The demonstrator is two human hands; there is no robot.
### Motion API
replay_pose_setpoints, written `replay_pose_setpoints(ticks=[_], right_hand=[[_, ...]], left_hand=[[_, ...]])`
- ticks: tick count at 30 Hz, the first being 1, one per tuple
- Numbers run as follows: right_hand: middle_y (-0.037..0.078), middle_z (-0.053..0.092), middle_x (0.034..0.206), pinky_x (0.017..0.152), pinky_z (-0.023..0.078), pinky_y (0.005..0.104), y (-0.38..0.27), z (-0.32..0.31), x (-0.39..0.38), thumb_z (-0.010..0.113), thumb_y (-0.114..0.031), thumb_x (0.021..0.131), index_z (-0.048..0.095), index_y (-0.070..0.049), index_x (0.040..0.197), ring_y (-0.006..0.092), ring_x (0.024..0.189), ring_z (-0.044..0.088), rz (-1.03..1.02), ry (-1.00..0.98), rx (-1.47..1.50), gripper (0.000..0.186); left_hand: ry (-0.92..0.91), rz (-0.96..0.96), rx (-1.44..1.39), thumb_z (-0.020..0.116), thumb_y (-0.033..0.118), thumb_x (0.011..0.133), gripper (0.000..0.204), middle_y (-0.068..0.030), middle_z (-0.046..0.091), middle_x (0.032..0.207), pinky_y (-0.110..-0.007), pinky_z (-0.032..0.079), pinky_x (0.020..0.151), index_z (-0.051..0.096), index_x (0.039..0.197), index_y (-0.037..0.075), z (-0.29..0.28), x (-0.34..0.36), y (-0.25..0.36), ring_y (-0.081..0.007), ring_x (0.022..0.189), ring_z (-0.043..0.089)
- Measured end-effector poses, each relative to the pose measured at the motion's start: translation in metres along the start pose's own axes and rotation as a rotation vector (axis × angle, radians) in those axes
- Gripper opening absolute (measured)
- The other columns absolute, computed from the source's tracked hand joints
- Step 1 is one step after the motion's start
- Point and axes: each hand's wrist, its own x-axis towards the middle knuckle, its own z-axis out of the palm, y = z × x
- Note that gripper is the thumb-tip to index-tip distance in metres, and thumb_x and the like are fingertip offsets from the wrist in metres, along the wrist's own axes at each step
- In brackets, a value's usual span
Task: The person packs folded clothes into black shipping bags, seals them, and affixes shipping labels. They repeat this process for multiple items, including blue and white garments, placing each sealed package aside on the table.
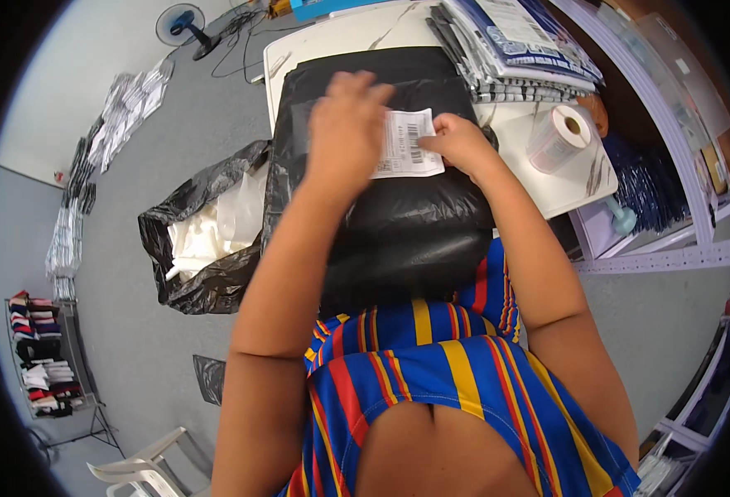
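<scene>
Label applied to black parcel on the table.
Left hand (344, 124) lies flat on the white label (406, 145) atop the black parcel (398, 215); right hand (457, 142) pinches the label's edge. Left of the parcel, an open black bag (195, 248) contains white plastic wrappers (207, 236).

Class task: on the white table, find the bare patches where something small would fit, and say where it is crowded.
Bare table shows between the black parcel and the label roll, and at the far left corner. The stacked packets crowd the far right; both hands and the label cover the parcel's top.
</scene>
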Motion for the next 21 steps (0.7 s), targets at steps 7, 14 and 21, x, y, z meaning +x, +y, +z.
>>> replay_pose_setpoints(ticks=[7, 14, 21], right_hand=[[0.017, 0.06, 0.086, 0.071, 0.044, 0.0368, -0.022, -0.011, -0.023, 0.065, -0.043, 0.064, 0.042, -0.002, 0.103, 0.0302, 0.085, 0.057, -0.035, 0.166, -0.739, 0.061], [0.001, 0.054, 0.071, 0.062, 0.04, 0.0198, 0.061, -0.086, -0.084, 0.057, -0.006, 0.076, 0.05, -0.001, 0.09, 0.0064, 0.065, 0.048, -0.527, 0.847, 0.156, 0.016], [0.012, 0.049, 0.108, 0.087, 0.036, 0.0288, 0.104, -0.13, -0.05, 0.051, -0.006, 0.078, 0.043, -0.001, 0.116, 0.0197, 0.103, 0.047, -0.61, 0.732, 0.365, 0.039]], left_hand=[[-0.485, -0.189, 0.327, 0.034, 0.033, 0.086, 0.044, -0.0077, 0.028, 0.133, -0.044, 0.023, 0.096, 0.033, 0.127, 0.018, 0.03, -0.044, -0.037, -0.0265, 0.123, 0.025], [-0.139, 0.023, -0.048, 0.056, 0.008, 0.069, 0.031, -0.0116, 0.051, 0.107, -0.039, 0.038, 0.083, 0.058, 0.1, 0.01, 0.047, 0.005, 0.022, -0.0291, 0.099, 0.048], [-0.21, 0.251, -0.169, 0.065, 0.03, 0.067, 0.041, -0.0126, 0.05, 0.104, -0.037, 0.039, 0.081, 0.057, 0.1, 0.008, 0.1, 0.066, 0.162, -0.0308, 0.095, 0.047]])
